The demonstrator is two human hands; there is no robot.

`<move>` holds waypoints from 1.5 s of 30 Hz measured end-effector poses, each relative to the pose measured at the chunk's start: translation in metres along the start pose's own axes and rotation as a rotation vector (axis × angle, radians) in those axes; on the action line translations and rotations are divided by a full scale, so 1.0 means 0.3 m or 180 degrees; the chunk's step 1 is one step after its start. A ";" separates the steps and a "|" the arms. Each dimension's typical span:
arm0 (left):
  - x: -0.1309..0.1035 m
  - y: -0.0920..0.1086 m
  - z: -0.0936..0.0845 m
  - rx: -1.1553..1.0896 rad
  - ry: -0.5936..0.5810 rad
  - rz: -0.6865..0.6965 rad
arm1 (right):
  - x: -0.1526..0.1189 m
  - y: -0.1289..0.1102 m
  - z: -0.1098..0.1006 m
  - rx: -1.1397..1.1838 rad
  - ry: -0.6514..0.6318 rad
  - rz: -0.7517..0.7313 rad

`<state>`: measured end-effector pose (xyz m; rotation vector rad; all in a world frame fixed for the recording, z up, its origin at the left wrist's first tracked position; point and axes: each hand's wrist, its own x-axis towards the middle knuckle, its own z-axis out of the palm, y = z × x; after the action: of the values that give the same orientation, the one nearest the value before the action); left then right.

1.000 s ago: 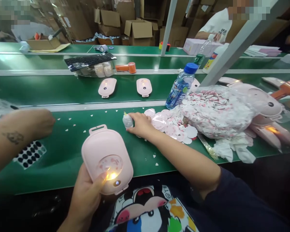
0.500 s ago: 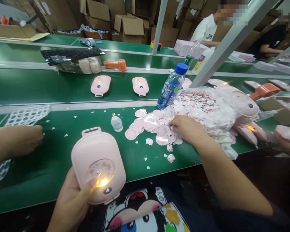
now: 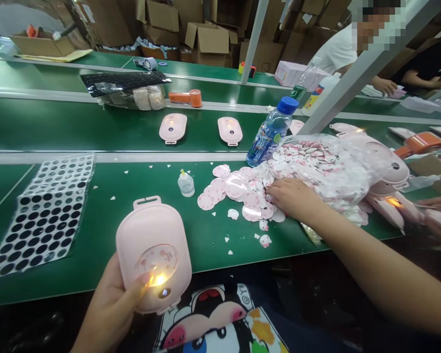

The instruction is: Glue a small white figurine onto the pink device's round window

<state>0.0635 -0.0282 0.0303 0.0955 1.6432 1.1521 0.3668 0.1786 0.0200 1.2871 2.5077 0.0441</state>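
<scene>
Left of frame: sheet (image 3: 47, 215) of black dots lying on the bench (image 3: 213, 260); its upper rows look pale, so probably part used. Lower left of centre: left hand (image 3: 117, 299) clamped on the pink case (image 3: 150, 225), thumb on the front beside a lit yellow lamp, the other fingers mostly hidden behind. The case is raised at the near edge of the bench, slotted tab upward. A printed round shows in its window; no cat piece is visible on its face. Upper centre, farther back: two similar cases (image 3: 173, 128), faces up, apart from each other, small lights showing. Centre: small bottle (image 3: 186, 185) upright, just right of the held case. Right of it: heap of printed discs (image 3: 237, 186), with a few loose cat pieces (image 3: 265, 240) below. Right hand (image 3: 292, 196) reaches in from the right, fingertips at the heap's right side; cannot tell whether the fingers are together on a piece. Beyond, a clear bag (image 3: 330, 166) full of cat pieces; far right, more cases (image 3: 385, 162) piled. Progress, judged: round apparently in place on the held case; plenty of discs and pieces left unused.
</scene>
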 end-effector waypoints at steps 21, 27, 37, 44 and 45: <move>0.063 -0.075 -0.126 0.0195 -0.0421 0.0612 | -0.057 -0.366 0.046 0.1887 0.0069 -0.0590; 0.053 -0.038 -0.060 -0.0168 -0.0131 0.0440 | -0.043 -0.373 0.004 0.1666 -0.0276 -0.0602; 0.070 -0.026 -0.027 -0.0345 -0.0243 0.0383 | -0.039 -0.368 -0.007 0.1673 -0.0353 -0.0655; 0.120 -0.058 -0.052 -0.0477 -0.0318 0.0493 | -0.061 -0.381 0.007 0.1930 -0.0170 -0.0488; 0.124 -0.058 -0.053 -0.0524 -0.0350 0.0484 | -0.065 -0.388 0.008 0.1937 -0.0164 -0.0420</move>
<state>0.0436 -0.0260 -0.0090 0.1777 1.4585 1.3693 0.2866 0.0936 0.0028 1.2869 2.6495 -0.8266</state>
